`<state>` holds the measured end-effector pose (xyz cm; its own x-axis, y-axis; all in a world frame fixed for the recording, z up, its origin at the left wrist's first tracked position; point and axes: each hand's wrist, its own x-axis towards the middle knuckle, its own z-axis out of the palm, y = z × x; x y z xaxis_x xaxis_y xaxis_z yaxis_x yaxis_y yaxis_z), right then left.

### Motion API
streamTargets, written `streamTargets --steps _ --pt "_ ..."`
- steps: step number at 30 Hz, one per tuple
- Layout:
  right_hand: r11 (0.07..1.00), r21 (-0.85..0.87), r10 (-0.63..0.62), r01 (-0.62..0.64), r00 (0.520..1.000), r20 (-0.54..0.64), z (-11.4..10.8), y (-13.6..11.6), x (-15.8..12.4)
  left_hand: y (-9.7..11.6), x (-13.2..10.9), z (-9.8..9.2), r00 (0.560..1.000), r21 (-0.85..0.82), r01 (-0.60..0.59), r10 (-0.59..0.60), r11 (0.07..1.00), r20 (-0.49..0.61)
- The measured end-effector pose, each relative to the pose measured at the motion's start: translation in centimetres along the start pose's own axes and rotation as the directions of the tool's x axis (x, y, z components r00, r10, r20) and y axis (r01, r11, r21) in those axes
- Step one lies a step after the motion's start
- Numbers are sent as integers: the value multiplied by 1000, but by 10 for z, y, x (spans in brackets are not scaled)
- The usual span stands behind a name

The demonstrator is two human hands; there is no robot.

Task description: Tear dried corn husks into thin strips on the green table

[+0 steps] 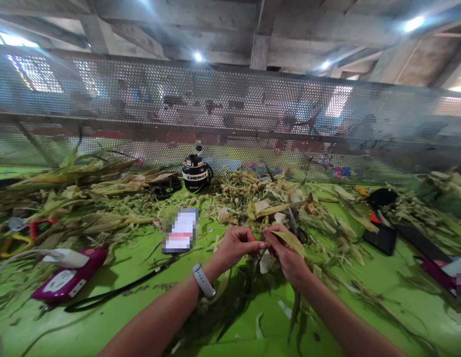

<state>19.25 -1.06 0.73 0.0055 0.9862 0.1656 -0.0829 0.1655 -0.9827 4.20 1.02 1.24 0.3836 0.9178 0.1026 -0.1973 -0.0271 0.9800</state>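
Both my hands meet over the green table (141,267) near its middle. My left hand (235,246), with a white watch on the wrist, pinches the near end of a corn husk leaf (290,241). Fingers of my right hand (286,255) are closed round the same husk, whose pointed yellow-green tip sticks out to the right. A long thin strip hangs from the hands toward me. Scissors (296,229) lie just behind my right hand.
Piles of corn husks (89,198) and scraps cover the far table. A black jug (196,172) stands by the perforated metal screen (230,114). A phone (180,231), a purple pouch (68,277) with a black strap, and black and purple items (382,238) lie around.
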Motion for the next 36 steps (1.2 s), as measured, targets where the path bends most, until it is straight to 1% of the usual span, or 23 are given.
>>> streamTargets --steps 4,9,14,21,27,30,36 --pt "1000 13 3 -4 1000 25 -2 1 0 2 0 -1 999 -37 16 -14 999 34" --pt "999 28 17 -18 999 40 -3 -1 0 3 0 -4 998 9 41 -42 999 46" --pt "1000 11 25 -26 999 26 -2 -1 -2 1 0 -4 1000 9 22 -22 1000 16" --pt "997 60 41 -44 998 48 -1 -6 -5 0 0 -1 999 -2 -10 10 1000 -48" --pt "1000 -24 17 -17 1000 18 -1 -3 -3 2 -1 1 999 8 21 -20 1000 -41" --pt "998 -59 -6 6 1000 8 0 -1 -1 3 -2 3 998 14 21 -20 1000 -55" --pt "995 -96 6 -5 1000 17 1 -1 1 4 -3 5 996 -46 44 -47 998 -73"
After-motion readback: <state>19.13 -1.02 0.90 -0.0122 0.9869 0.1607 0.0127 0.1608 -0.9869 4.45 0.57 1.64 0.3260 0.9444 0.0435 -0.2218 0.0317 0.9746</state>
